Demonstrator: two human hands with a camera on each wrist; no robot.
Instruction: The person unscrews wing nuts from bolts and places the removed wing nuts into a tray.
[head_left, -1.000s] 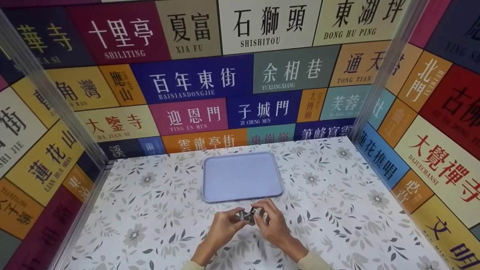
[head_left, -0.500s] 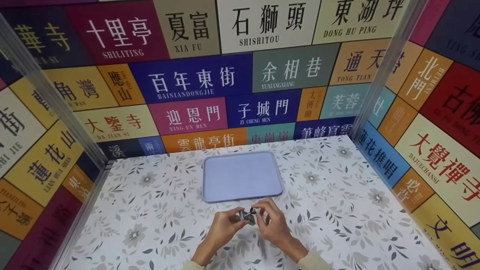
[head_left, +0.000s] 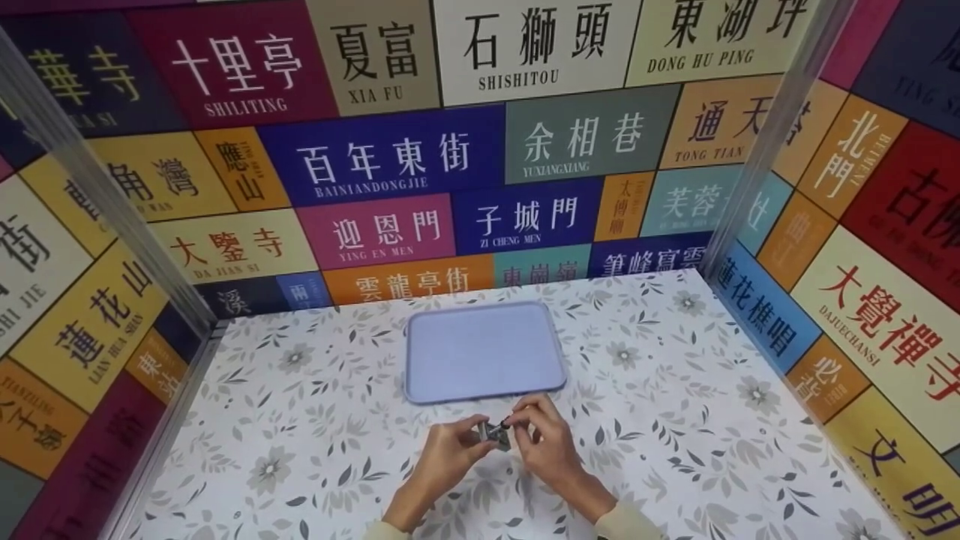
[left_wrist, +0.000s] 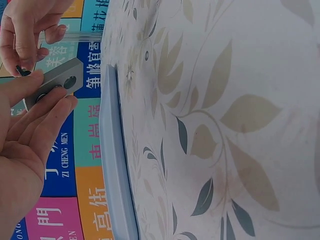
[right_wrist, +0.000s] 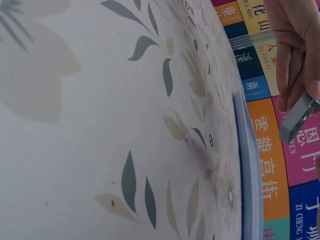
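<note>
Gripping grey metal block (left_wrist: 60,80) in left hand (head_left: 450,448), pinched between thumb and fingers, with one holed end sticking out past fingertips in left wrist view. Pinching small black piece (left_wrist: 22,71) in right hand (head_left: 551,446), just beside block; can't tell if touching. Holding both above floral tabletop (head_left: 330,420), on near side of lilac tray (head_left: 484,352).

This looks like a small booth: a far wall (head_left: 390,159), left wall (head_left: 79,349) and right wall (head_left: 862,270), all printed with coloured blocks of Chinese and Latin lettering, meet at corner posts (head_left: 774,135) and close round a flower-patterned table (head_left: 330,420). The building around it cannot be told.
</note>
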